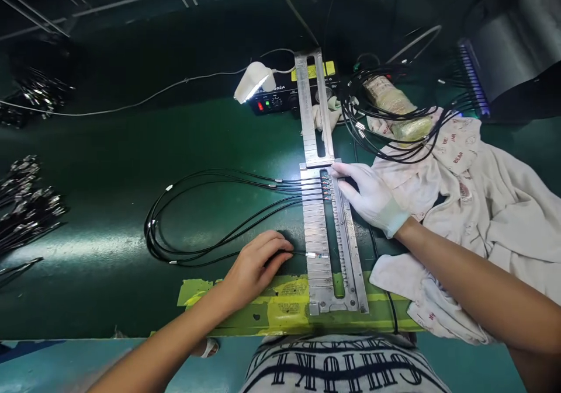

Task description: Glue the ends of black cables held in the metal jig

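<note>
My left hand (258,263), bare, pinches a black cable (228,257) close to its end. The cable's stripped tip (316,255), with a silvery sleeve and small coloured wires, lies over the lower part of a slotted metal fixture (316,223). My right hand (370,194), in a white glove, has its thumb and fingertips on the fixture's right bar near the top. Beside those fingertips, several cable ends (326,187) sit side by side across the long slot. Their black cables loop (151,223) out to the left over the green table.
A hinged metal frame (309,112) leans up behind the fixture, before a black control box (276,102) and a lit white lamp (256,82). Coiled cables (394,153) and a printed cloth (495,206) lie right; cable bundles (30,206) lie left. Yellow tape (287,308) lines the front edge.
</note>
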A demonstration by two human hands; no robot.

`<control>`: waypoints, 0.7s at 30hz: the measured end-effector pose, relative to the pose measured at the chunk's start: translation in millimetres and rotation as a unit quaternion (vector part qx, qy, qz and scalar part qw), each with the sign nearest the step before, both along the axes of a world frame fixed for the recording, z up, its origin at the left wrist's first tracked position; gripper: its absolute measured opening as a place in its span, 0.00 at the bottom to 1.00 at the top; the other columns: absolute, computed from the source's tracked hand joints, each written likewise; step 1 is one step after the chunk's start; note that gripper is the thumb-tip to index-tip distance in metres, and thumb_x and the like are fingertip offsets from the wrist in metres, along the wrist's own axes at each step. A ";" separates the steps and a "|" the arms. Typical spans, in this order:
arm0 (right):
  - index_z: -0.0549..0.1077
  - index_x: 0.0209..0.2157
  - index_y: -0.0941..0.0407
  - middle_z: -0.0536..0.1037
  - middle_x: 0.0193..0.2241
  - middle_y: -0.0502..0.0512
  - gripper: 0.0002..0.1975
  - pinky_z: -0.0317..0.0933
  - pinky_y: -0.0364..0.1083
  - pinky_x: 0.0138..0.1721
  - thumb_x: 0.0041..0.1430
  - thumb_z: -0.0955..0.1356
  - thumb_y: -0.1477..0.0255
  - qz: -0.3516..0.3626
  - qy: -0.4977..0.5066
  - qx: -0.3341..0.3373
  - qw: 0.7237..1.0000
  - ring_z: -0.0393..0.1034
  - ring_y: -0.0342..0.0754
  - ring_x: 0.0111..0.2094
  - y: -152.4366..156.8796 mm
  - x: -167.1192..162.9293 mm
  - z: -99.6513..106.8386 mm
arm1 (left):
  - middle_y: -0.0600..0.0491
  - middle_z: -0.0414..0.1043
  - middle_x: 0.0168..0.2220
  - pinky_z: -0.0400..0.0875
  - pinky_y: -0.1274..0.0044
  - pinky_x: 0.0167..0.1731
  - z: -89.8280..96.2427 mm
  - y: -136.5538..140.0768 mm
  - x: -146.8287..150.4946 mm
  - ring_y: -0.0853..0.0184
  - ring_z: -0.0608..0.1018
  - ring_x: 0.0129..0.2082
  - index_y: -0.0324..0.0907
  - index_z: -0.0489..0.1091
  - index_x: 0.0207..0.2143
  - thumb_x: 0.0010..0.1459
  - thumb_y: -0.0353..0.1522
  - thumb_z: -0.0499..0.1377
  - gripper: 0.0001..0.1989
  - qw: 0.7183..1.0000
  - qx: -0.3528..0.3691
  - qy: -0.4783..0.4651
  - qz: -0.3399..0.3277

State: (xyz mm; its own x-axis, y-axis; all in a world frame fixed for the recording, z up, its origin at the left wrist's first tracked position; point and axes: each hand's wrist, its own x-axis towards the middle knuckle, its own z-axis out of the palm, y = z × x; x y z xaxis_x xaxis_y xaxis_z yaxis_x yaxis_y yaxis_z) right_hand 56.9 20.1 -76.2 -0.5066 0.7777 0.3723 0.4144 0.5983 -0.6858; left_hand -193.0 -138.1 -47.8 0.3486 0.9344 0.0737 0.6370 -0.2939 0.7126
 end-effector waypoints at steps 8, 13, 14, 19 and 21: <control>0.73 0.32 0.53 0.80 0.37 0.53 0.09 0.61 0.58 0.56 0.61 0.69 0.63 0.267 -0.005 0.143 0.953 0.72 0.51 0.47 -13.7 0.1 8.2 | 0.50 0.69 0.37 0.70 0.76 0.37 -5.0 28.3 21.9 0.67 0.72 0.37 0.40 0.67 0.44 0.66 0.27 0.54 0.05 0.999 0.034 0.000 0.023; 0.73 0.31 0.54 0.80 0.35 0.51 0.06 0.64 0.56 0.53 0.62 0.68 0.68 0.269 -0.019 0.193 0.943 0.73 0.50 0.44 -24.1 -2.8 5.3 | 0.48 0.72 0.39 0.70 0.73 0.38 -6.7 34.9 39.3 0.65 0.73 0.38 0.40 0.67 0.47 0.67 0.29 0.55 0.08 0.996 0.088 0.025 -0.023; 0.72 0.29 0.54 0.80 0.34 0.51 0.07 0.65 0.56 0.53 0.61 0.69 0.69 0.272 -0.019 0.196 0.942 0.73 0.49 0.43 -25.3 -2.4 5.8 | 0.49 0.72 0.38 0.69 0.73 0.37 -6.6 35.5 39.5 0.65 0.73 0.37 0.40 0.68 0.45 0.67 0.29 0.54 0.07 0.994 0.096 0.036 -0.031; 0.68 0.24 0.54 0.78 0.29 0.50 0.11 0.66 0.53 0.50 0.60 0.69 0.72 0.270 0.000 0.171 0.948 0.73 0.47 0.38 -23.0 1.4 11.2 | 0.49 0.71 0.38 0.69 0.73 0.37 -6.2 28.8 13.0 0.65 0.72 0.37 0.41 0.68 0.44 0.66 0.27 0.55 0.05 0.991 0.109 0.073 -0.004; 0.68 0.25 0.54 0.79 0.29 0.50 0.09 0.66 0.53 0.50 0.60 0.69 0.72 0.262 0.024 0.154 0.952 0.74 0.47 0.39 -18.7 2.3 13.5 | 0.49 0.70 0.39 0.69 0.72 0.38 -6.1 24.3 -1.5 0.65 0.71 0.38 0.41 0.68 0.44 0.65 0.26 0.56 0.06 0.990 0.106 0.096 0.023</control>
State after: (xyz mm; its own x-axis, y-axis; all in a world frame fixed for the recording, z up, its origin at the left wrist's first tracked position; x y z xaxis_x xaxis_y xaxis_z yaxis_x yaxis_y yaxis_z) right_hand 59.1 1.4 -62.8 -0.7718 0.2726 0.5745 -0.0249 0.8898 -0.4556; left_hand -194.4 -113.8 -53.8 0.3317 0.9207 0.2056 0.7711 -0.3902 0.5031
